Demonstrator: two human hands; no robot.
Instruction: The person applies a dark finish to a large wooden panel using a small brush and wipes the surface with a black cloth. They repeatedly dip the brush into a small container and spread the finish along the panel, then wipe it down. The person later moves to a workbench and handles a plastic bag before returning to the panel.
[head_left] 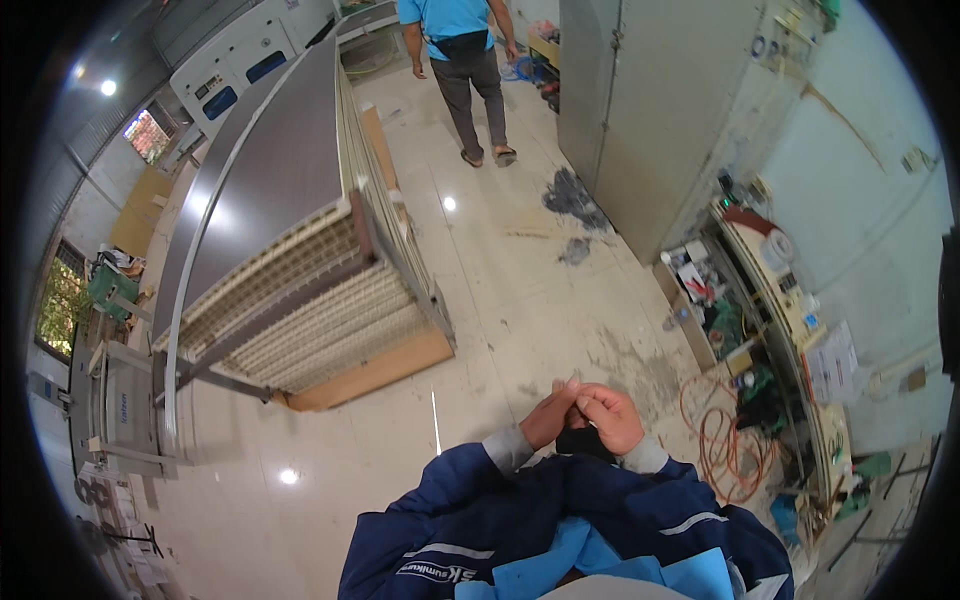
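My left hand (pixel 549 418) and my right hand (pixel 614 417) meet in front of my body, their fingertips touching. Both hands are closed, with the right thumb and fingers curled in a pinch against the left fingers. Whatever lies between the fingertips, if anything, is hidden. Just below the hands shows a black shape (pixel 584 442), partly covered by them; I cannot tell whether they touch it. Navy sleeves with pale cuffs cover my forearms.
A tall stack of brown-faced panels (pixel 270 150) stands on a metal frame to the left. Ahead, a person in a blue shirt (pixel 455 20) stands or walks, back turned. On the right are a grey cabinet (pixel 660 110), a cluttered workbench (pixel 765 290) and a coiled orange hose (pixel 728 450) on the floor.
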